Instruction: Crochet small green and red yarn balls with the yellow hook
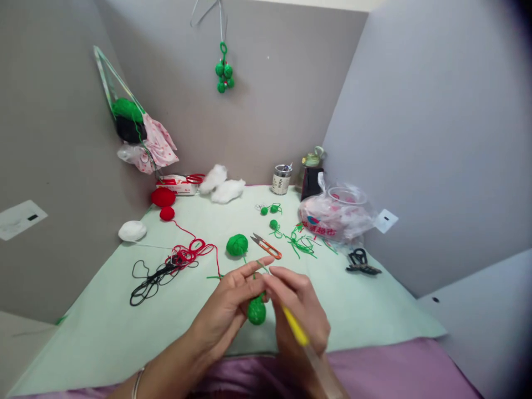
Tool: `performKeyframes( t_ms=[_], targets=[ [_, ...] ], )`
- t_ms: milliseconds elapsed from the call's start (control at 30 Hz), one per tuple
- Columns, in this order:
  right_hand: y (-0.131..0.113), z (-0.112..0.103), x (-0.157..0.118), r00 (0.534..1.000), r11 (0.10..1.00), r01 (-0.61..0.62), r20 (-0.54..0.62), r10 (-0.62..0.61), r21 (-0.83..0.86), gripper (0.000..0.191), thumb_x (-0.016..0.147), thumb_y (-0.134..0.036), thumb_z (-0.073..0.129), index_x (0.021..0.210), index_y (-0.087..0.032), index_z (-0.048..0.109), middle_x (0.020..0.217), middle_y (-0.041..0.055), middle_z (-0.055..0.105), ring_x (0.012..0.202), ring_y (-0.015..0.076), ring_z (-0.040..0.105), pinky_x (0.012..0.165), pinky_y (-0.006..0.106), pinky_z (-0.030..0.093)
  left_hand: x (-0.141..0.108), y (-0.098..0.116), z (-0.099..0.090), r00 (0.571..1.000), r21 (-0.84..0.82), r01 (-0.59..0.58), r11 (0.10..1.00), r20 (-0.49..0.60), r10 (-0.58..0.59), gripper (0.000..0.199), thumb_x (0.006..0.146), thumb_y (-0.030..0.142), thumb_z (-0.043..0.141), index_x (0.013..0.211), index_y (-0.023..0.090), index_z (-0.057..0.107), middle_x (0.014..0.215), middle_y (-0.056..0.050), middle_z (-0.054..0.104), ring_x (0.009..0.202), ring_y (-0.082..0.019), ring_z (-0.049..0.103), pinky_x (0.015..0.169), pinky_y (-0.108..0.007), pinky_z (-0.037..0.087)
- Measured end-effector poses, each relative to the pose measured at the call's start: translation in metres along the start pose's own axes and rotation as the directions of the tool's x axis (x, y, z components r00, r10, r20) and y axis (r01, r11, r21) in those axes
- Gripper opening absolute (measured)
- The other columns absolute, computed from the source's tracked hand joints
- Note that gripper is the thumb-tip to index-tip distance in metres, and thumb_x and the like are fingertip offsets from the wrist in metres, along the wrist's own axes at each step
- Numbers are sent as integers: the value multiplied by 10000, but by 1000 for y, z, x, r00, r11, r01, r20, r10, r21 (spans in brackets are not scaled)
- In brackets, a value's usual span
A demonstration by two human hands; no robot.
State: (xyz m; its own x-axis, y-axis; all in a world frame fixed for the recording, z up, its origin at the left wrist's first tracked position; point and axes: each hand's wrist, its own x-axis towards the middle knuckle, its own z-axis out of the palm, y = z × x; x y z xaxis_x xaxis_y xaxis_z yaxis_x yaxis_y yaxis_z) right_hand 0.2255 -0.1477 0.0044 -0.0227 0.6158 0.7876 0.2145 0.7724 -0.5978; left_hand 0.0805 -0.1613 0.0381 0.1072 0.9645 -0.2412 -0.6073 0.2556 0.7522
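A small round green crocheted ball (256, 311) hangs under the fingers of my left hand (233, 302), which pinches the green work at its top. Green yarn passes over the raised left index finger and runs toward a green yarn ball (237, 245) just beyond. My right hand (298, 305) is closed around a crochet hook with a yellow handle (296, 326); its tip meets the green yarn between the two hands. Orange-handled thread snips (267, 246) lie just past my fingertips.
Red yarn (193, 252), black cord (153, 281) and a white yarn ball (132, 230) lie at the left. Green scraps (301, 243), a plastic bag (332, 216) and a black claw clip (362, 262) are at the right. A can (282, 180) and white stuffing (228, 190) stand behind.
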Motion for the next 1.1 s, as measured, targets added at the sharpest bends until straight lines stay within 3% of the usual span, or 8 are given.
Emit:
performKeyframes(
  t_ms=[167, 233, 400, 667, 767, 933, 1033, 1100],
  targets=[
    [-1, -14, 9, 908, 786, -373, 20, 418, 493, 190, 994, -242, 627, 925, -241, 804, 831, 33, 743, 579, 120, 633, 561, 259, 547, -1, 3, 3, 997, 83, -73, 994, 32, 70, 422, 730, 251, 917, 1136, 184, 822, 762, 10, 608, 701, -93, 519, 704, -227, 394],
    [-3, -11, 10, 896, 736, -391, 45, 442, 552, 173, 977, -265, 658, 902, -234, 811, 816, 32, 732, 582, 118, 631, 553, 248, 539, -4, 0, 7, 993, 170, -117, 979, 50, 110, 415, 737, 272, 914, 1135, 203, 820, 778, -1, 637, 750, -117, 551, 738, -241, 414],
    [-3, 1, 7, 923, 813, -356, 36, 384, 462, 154, 959, -255, 678, 928, -247, 829, 897, 59, 767, 848, 190, 712, 735, 297, 597, -4, -8, 9, 990, 263, -137, 955, 49, 129, 470, 737, 296, 918, 1187, 233, 796, 814, -4, 686, 807, -149, 594, 828, -291, 450],
    [13, -13, 6, 828, 633, -511, 135, 544, 582, 176, 953, -366, 702, 938, -220, 800, 822, 35, 748, 651, 140, 632, 619, 270, 561, -1, -4, 18, 992, 127, -37, 991, 123, 21, 426, 831, 278, 837, 1242, 189, 768, 881, -45, 777, 843, -167, 681, 915, -310, 454],
    [11, -13, 6, 853, 679, -481, 117, 509, 554, 153, 968, -326, 688, 958, -228, 805, 858, 32, 741, 660, 130, 637, 624, 259, 561, -3, -6, 21, 993, 103, -47, 994, 117, 35, 379, 829, 267, 846, 1192, 180, 784, 867, -46, 784, 843, -163, 690, 885, -292, 473],
    [-1, -8, 4, 961, 901, -268, 28, 275, 341, 193, 981, -174, 635, 981, -259, 808, 1001, 54, 753, 922, 181, 721, 774, 282, 604, 0, -14, 15, 999, 16, -32, 999, 9, 32, 331, 799, 266, 887, 1107, 180, 801, 888, -40, 784, 768, -112, 669, 769, -225, 499],
    [2, -12, 9, 992, 978, -71, 120, 47, 198, 288, 970, -110, 625, 1136, -285, 781, 1073, 62, 738, 982, 180, 731, 822, 282, 608, 3, -8, 3, 999, -11, -28, 1000, -25, 28, 338, 756, 236, 919, 1069, 183, 800, 878, -28, 776, 749, -101, 666, 700, -192, 500],
    [14, -20, 17, 964, 993, 67, 251, -89, 93, 365, 979, -88, 590, 1261, -277, 722, 1116, 79, 739, 990, 187, 731, 819, 294, 610, 4, 5, -9, 998, 18, -38, 999, -46, 39, 334, 763, 232, 915, 1070, 178, 796, 830, -16, 756, 736, -92, 659, 686, -171, 501]
  ],
)
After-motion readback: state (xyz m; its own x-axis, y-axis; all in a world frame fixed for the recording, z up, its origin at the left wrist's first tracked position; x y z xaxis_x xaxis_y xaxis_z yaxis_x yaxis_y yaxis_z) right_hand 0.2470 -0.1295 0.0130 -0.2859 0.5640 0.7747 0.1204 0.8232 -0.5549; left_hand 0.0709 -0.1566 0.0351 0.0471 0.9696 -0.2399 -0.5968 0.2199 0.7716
